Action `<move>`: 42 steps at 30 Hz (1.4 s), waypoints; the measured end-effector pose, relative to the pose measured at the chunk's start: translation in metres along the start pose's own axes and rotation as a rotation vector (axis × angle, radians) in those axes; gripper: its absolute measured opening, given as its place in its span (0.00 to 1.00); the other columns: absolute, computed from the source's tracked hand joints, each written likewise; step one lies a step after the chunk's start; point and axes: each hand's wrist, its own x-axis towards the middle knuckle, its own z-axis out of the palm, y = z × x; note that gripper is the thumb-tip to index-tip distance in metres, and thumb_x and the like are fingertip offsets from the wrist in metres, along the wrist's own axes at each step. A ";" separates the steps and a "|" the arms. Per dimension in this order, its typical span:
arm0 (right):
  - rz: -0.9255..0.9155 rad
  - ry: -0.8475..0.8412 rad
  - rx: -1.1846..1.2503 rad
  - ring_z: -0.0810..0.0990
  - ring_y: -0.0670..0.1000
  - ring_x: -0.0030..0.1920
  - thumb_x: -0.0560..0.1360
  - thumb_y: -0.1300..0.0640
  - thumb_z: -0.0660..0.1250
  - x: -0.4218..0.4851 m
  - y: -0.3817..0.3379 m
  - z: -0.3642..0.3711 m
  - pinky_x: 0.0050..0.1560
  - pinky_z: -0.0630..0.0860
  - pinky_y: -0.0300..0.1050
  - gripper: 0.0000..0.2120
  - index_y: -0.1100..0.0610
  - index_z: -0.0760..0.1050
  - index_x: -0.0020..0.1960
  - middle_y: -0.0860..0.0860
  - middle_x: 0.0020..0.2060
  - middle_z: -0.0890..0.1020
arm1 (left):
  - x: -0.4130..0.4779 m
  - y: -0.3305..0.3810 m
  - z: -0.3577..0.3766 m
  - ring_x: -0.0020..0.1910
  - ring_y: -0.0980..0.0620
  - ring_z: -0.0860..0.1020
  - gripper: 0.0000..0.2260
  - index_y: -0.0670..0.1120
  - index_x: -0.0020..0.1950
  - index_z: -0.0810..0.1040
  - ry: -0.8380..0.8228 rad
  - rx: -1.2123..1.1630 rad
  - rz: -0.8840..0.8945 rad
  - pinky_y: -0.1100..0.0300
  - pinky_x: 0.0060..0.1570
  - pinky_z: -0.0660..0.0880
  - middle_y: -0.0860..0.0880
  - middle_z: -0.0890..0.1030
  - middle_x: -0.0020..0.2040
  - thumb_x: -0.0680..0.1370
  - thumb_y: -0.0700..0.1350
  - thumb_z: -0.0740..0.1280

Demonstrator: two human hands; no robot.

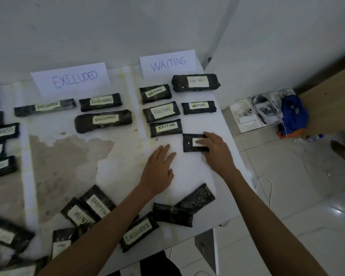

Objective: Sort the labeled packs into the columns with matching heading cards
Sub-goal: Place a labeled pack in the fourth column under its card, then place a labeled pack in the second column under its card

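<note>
Gripping a dark pack (pixel 190 144) below the WAITING card (pixel 167 63), right hand (pixel 217 151) with fingers curled, left hand (pixel 159 169) flat on table (pixel 189 174), fingers straight

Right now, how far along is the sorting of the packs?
Done: five packs under the WAITING card, three under the EXCLUDED card. In hand: the right hand holds a sixth pack in that column. Left: the unsorted pile at the front edge.

The right arm (pixel 267 216) stretches forward. The right hand (pixel 215 150) grips the right end of a small black rectangular pack (pixel 190 143), fingers curled over its label. Left of that pack, the left hand (pixel 159 168) lies flat, palm down, fingers straight.
</note>
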 end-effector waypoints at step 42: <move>0.375 -0.318 0.911 0.83 0.52 0.41 0.74 0.66 0.67 -0.107 -0.078 -0.014 0.43 0.81 0.42 0.12 0.58 0.76 0.57 0.58 0.48 0.82 | -0.077 0.011 -0.037 0.50 0.55 0.77 0.11 0.52 0.56 0.77 -0.028 -0.750 -0.335 0.67 0.48 0.73 0.53 0.79 0.50 0.80 0.41 0.59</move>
